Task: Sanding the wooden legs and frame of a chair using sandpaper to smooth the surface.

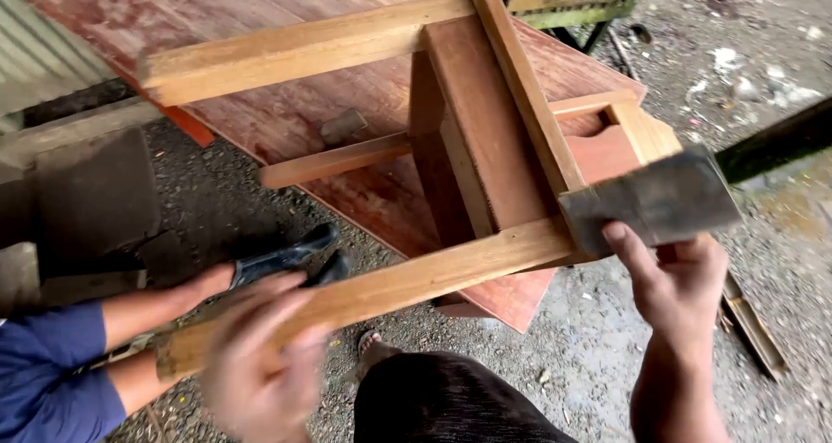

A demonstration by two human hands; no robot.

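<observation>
A light wooden frame (485, 140) of legs and rails lies on its side across a reddish plywood board (260, 122). My right hand (680, 291) grips a flat dark grey block (654, 202) from below, thumb on its face, and holds it against the frame's corner where a long leg (433, 274) meets a slanted rail (520, 79). My left hand (260, 365) is blurred and lies over the near end of that long leg at the lower left. Whether its fingers close around the wood is unclear.
Another person sits at the left, with bare legs (147, 304), blue shorts (43, 365) and a black sandal (286, 257). My dark-trousered knee (442, 404) is at the bottom. A small wood offcut (344, 124) rests on the board. Gravel ground (589, 339) surrounds it, with a metal bar (754, 326) at the right.
</observation>
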